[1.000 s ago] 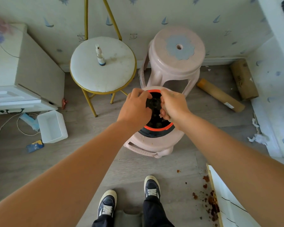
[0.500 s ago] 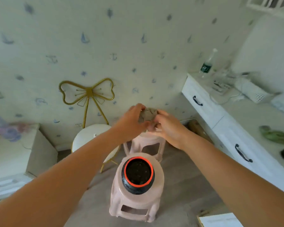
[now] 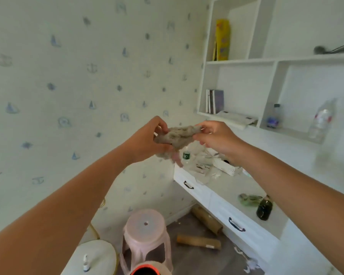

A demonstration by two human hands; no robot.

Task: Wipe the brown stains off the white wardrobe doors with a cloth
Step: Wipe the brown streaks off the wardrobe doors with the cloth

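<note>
A crumpled grey-beige cloth [image 3: 177, 135] is stretched between both my hands at chest height, in front of the wallpapered wall. My left hand [image 3: 147, 139] pinches its left end and my right hand [image 3: 216, 137] grips its right end. The cloth hangs bunched, with a loose corner drooping below it. No wardrobe door or brown stain shows in this view.
A white desk [image 3: 226, 191] with black drawer handles runs along the right, carrying bottles, a dark jar [image 3: 264, 210] and clutter. Shelves [image 3: 246, 62] hang above it. Below stand a pink plastic stool [image 3: 145, 229], a round white stool [image 3: 93, 257] and an orange-rimmed bucket [image 3: 147, 270].
My hands lifted the cloth out of the orange-rimmed bucket and raised it. My view swung up and right, from the floor to the wall, desk and shelves. The cloth is now pulled wider.
</note>
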